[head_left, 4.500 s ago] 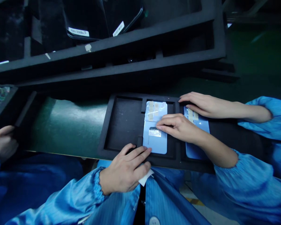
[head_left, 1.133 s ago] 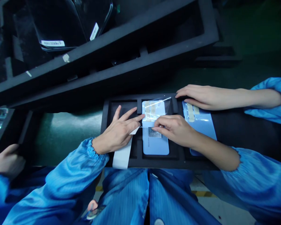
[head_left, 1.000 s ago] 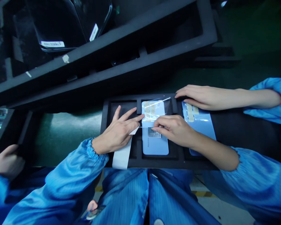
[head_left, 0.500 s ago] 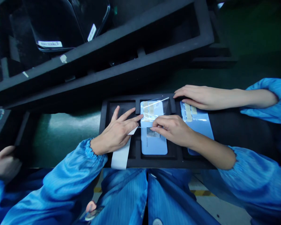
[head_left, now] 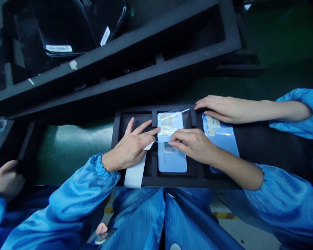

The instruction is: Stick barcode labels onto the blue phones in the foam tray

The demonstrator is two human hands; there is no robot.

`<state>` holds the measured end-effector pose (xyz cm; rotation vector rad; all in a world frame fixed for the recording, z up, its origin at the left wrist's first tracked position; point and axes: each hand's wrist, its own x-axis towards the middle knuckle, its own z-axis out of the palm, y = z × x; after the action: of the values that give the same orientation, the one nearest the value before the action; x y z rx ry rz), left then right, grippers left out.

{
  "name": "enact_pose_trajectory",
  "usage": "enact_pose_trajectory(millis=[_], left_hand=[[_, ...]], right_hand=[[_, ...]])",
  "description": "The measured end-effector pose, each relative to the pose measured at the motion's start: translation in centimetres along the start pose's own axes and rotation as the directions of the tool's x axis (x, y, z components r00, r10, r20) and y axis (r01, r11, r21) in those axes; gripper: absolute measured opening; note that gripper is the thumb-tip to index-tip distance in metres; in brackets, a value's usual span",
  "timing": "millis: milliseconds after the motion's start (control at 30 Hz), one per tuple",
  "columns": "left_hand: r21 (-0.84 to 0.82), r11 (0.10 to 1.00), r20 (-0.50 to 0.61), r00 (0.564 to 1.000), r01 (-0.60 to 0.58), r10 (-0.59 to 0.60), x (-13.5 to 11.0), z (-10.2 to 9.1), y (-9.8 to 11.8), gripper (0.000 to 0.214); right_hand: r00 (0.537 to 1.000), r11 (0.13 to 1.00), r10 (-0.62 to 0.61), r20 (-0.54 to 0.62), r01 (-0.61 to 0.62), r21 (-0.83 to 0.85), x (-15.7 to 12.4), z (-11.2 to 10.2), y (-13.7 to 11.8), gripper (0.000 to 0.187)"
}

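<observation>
A light blue smartphone point(head_left: 172, 163) lies back up in a slot of the black foam tray point(head_left: 117, 128). Clear film point(head_left: 181, 116) covers its upper part and sticks out past the top right corner. A printed label point(head_left: 171, 149) is on the phone's back. My left hand point(head_left: 131, 147) holds a white paper strip point(head_left: 134, 173) under its palm, with several fingers spread and one fingertip at the phone's left edge. My right hand point(head_left: 191, 144) is pinched over the label's upper edge; whatever is between its fingertips is hidden.
A co-worker's hand point(head_left: 221, 107) rests over a second blue phone point(head_left: 225, 139) at the right. Another person's hand point(head_left: 7, 180) is at the far left. Behind, stacked black foam trays point(head_left: 172, 64) hold dark devices point(head_left: 65, 27) with white labels.
Both hands and the phone keep their places relative to each other. The whole view has shifted only slightly.
</observation>
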<state>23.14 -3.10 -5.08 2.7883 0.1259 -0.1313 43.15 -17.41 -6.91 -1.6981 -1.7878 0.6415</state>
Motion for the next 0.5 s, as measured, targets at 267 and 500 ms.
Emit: enact_pose_trajectory(millis=[267, 500], left_hand=[[-0.003, 1.0, -0.005, 1.0, -0.006, 0.006, 0.04, -0.04, -0.05, 0.038], [-0.013, 1.0, -0.014, 1.0, 0.001, -0.001, 0.02, 0.06, -0.11, 0.039]], right_hand=[[1.0, 1.0, -0.006, 0.006, 0.007, -0.029, -0.05, -0.04, 0.07, 0.013], [1.0, 0.999, -0.009, 0.016, 0.01, -0.051, -0.03, -0.15, -0.05, 0.012]])
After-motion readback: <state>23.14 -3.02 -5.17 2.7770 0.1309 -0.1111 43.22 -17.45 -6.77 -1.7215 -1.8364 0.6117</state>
